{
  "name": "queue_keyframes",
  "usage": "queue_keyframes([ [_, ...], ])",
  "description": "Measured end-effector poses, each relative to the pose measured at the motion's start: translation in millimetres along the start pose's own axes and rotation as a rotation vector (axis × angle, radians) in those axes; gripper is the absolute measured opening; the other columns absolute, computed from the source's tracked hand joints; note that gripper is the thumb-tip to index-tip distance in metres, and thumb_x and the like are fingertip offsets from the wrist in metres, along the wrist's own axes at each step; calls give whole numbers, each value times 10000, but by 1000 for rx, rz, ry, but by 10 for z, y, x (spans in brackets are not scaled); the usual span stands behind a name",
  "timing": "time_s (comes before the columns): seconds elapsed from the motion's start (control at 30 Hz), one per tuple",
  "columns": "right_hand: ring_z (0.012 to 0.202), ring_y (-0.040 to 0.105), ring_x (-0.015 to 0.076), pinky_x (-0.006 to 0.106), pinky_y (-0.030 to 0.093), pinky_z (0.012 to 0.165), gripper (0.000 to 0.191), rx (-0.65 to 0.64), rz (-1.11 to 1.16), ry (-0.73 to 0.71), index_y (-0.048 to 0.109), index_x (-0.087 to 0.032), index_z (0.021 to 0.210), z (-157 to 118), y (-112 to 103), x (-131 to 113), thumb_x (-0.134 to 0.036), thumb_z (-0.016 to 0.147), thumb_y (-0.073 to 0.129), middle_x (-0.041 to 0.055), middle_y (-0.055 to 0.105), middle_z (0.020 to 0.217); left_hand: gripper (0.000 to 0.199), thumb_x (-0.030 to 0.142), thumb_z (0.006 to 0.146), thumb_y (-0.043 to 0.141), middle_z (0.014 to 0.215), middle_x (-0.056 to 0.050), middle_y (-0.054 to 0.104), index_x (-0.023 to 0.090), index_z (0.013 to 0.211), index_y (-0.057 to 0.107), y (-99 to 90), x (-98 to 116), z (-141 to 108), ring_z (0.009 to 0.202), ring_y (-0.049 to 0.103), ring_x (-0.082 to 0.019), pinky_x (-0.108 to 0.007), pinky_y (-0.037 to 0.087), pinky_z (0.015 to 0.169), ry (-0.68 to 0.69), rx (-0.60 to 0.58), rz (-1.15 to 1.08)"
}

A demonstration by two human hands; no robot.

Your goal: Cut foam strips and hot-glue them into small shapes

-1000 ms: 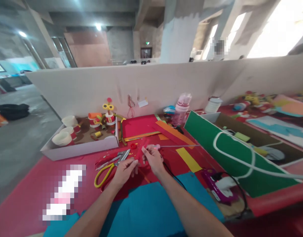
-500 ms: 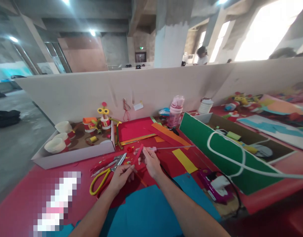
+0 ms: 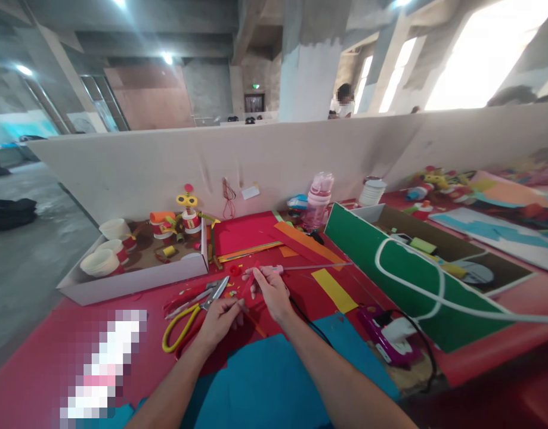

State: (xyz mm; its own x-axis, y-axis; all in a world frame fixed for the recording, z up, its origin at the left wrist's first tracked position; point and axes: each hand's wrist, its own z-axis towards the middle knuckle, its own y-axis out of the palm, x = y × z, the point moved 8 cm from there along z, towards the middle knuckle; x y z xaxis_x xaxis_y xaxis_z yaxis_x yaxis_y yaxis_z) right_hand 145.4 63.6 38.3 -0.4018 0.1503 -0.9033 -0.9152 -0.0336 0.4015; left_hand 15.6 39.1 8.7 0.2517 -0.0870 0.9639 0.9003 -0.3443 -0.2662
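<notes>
A narrow red paper strip (image 3: 247, 291) stretches between my two hands above the red tabletop. My left hand (image 3: 220, 320) pinches its lower end between thumb and fingers. Higher up and to the right, my right hand (image 3: 274, 291) grips the upper end with its fingertips. Scissors with yellow handles (image 3: 180, 329) lie to the left of my left hand, blades partly spread. Just behind my right hand is a pink glue gun (image 3: 277, 270), largely covered by the fingers. Blue paper sheets (image 3: 269, 378) lie under my forearms.
An open box (image 3: 135, 285) at the left holds paper cups and small figures. Red sheets (image 3: 244, 233) and a yellow strip (image 3: 335, 291) lie beyond my hands. To the right are a green-sided box (image 3: 390, 280), a purple power strip (image 3: 385, 342) and a white cable (image 3: 470, 302).
My right fingers have shifted slightly along the red strip, and less of its upper end shows. My left hand has hardly moved. A distant person has moved left.
</notes>
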Motion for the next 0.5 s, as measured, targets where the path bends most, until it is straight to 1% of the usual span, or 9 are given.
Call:
queue_keyframes([
  [0.3,475,492,72,199,416,412,340,-1,-65,-35,678,-165,861,-7,1,-31,-487,815,580,35,668,768,434,522,832,507,506,-17,577,140,692,656,6,43,-15,427,480,-93,-196,359,451,-2,-3,19],
  [0.43,467,478,77,208,399,397,346,20,-77,-36,687,-169,845,-13,-14,-42,-497,806,582,35,660,761,423,514,838,502,507,-10,573,146,694,652,20,25,-16,433,478,-93,-197,358,455,-2,-11,18],
  [0.5,475,477,83,213,397,408,342,45,-98,-44,695,-171,827,-13,-42,-61,-495,799,589,22,637,712,421,508,842,497,511,-10,574,148,686,650,28,29,-13,439,480,-95,-201,361,461,12,-18,36],
])
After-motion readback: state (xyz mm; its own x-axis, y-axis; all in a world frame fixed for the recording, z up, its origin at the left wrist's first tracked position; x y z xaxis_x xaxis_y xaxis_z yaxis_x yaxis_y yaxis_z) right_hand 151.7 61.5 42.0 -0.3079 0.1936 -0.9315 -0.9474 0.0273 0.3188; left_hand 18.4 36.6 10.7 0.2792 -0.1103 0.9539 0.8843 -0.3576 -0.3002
